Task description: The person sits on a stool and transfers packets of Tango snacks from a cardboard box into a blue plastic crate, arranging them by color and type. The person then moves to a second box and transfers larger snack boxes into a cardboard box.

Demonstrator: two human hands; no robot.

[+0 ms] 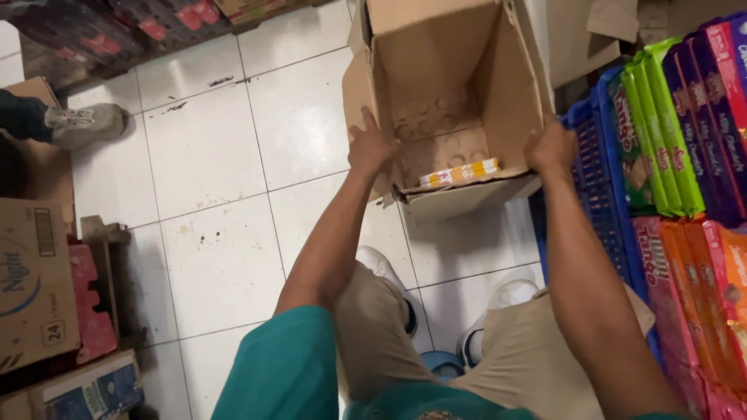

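The left hand (370,148) grips the left front edge of an open cardboard box (436,58), with the fingers closed over the rim and the thumb on the outer wall. The right hand (551,146) grips the right front edge of the same box, with the fingers curled over the lower right corner. Both hands are clamped on the cardboard and stand well apart, one at each side of the opening.

The box is tilted so that its opening faces the camera. A front flap (467,196) hangs below and between the two hands. Inside the box, just beyond the hands and between them, a single small yellow-and-white packet (459,173) lies against the lower inner wall. The inner wall above the packet shows round pressure marks.

Below the hands, toward the body, are two white shoes (510,295) on a white tiled floor (210,155), with beige trousers and teal sleeves nearest the camera.

To the right of the right hand stands a blue plastic crate (595,171). Beyond it, upright rows of wafer packs (677,132) in green, purple, pink and orange stand side by side.

Far to the left of the left hand are stacked cartons (31,280) and a red crate (89,303). Beyond these, another person's grey shoe (85,124) rests on the floor.
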